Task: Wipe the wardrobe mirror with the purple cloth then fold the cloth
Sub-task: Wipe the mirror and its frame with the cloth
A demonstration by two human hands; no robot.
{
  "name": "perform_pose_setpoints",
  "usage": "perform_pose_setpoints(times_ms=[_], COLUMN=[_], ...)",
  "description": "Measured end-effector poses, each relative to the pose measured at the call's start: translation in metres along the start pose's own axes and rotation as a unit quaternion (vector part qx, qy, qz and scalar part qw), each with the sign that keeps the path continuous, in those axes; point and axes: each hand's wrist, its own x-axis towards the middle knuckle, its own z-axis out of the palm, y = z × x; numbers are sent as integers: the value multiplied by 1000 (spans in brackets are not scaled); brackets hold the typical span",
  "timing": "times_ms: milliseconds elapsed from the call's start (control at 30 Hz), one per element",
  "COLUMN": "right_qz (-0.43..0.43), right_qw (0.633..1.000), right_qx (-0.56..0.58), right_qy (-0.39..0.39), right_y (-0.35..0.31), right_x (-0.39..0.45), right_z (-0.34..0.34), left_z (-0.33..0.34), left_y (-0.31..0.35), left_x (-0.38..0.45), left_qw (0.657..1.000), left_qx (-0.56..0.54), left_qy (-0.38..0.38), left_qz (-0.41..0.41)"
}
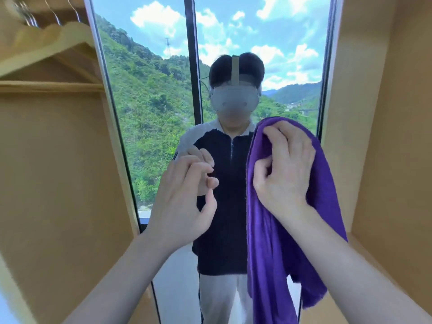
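Hands: two, both bare, raised in front of the mirror
Right hand point(286, 164): on the right, high on the purple cloth; its fingers point(273, 136) are curled over the top fold and clench the fabric, thumb tucked against it
Left hand point(182, 195): left of the cloth and apart from it; it holds nothing, fingers loosely bent, thumb tip and a fingertip close together
Purple cloth point(275, 242): one, hanging from the right hand in long folds, its top bunched above the knuckles, its lower edge ragged near the bottom right; whether it touches the glass cannot be told
Mirror point(154, 108): one tall panel, far centre, set between the wardrobe's side walls
Reflection: one person in a dark zip top with pale sleeves and light trousers, wearing a headset; one reflected hand point(201, 160) shows just beyond the left hand
Window in reflection: two panes split by one dark upright bar point(192, 66); green wooded hills point(145, 101), blue sky, white clouds
Wardrobe walls: two tan wooden panels, one left point(58, 171), one right point(385, 136)
Hangers point(51, 50): upper left, pale wood with metal hooks, blurred; several, exact count unclear
Shelf edge point(46, 86): one, a horizontal wooden strip on the left below the hangers
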Motion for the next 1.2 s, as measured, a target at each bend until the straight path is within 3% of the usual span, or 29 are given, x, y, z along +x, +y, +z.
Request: perform_pose_setpoints(times_ms=[67, 167, 267, 367, 467, 600, 700, 800, 1000, 1200], right_qz=[-73, -211, -231, -165, -82, -56, -75, -139, -317, -227], right_qw=[995, 952, 925, 951, 987, 997, 994, 977, 884, 924], right_qx=[0, -56, -65, -50, -37, -32, -58, -113, -255, -260], right_qy=[-68, -216, -293, -256, -136, -47, -54, -115, -232, -162], right_y=[-12, -8, 16, 33, 41, 31, 16, 16, 42, 39], right_x=[-13, -67, -108, -86, -18, 77, 109, 98, 79, 174], right_z=[6, 2, -20, -31, -33, -34, -30, -34, -63, -65], left_z=[-5, -9, -12, -13, -10, -6, -10, -11, -32, -62], left_y=[-1, -1, -3, -1, 6, 16, 20, 21, 11, 6], left_x=[26, 55, 74, 92, 109, 139, 164, 174, 202, 247], left_qw=[999, 996, 992, 987, 983, 976, 971, 966, 949, 954], left_qx=[28, 56, 80, 93, 102, 114, 116, 113, 167, 200], left_qy=[16, 39, 61, 93, 117, 137, 169, 190, 195, 173], left_qz=[21, 49, 81, 93, 103, 123, 125, 132, 184, 138])
